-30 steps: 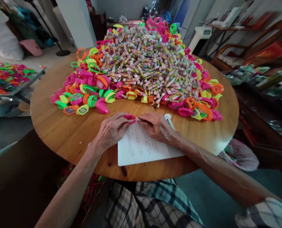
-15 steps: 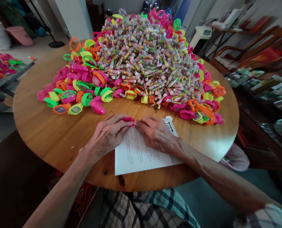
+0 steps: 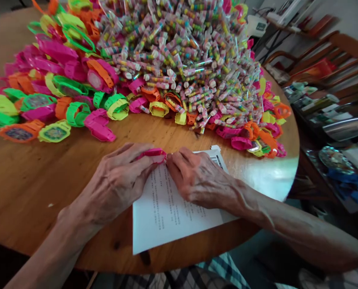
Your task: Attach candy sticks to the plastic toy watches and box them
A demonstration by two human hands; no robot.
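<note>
A pink plastic toy watch (image 3: 155, 155) is pinched in my left hand (image 3: 118, 178), just above a printed paper sheet (image 3: 151, 230). Against the right end of the watch, my right hand (image 3: 195, 178) has its fingertips pressed together; a small pale bit shows there, too small to name. The lower edge of the right hand rests over the sheet. Beyond both hands lies a big heap of wrapped candy rolls (image 3: 179, 64), with toy watches in pink, orange, yellow and green around it, such as an orange watch (image 3: 21, 131).
Everything lies on a round wooden table (image 3: 61, 168). To the right stand a wooden armchair (image 3: 344, 44) and a dark side table with a foil-like dish (image 3: 335, 158) and other items. A checked cloth (image 3: 215, 269) shows below the table's near edge.
The view has come closer and tilted down, so the heap looks larger. Both hands stay together at the pink toy watch, with little visible change in their grip.
</note>
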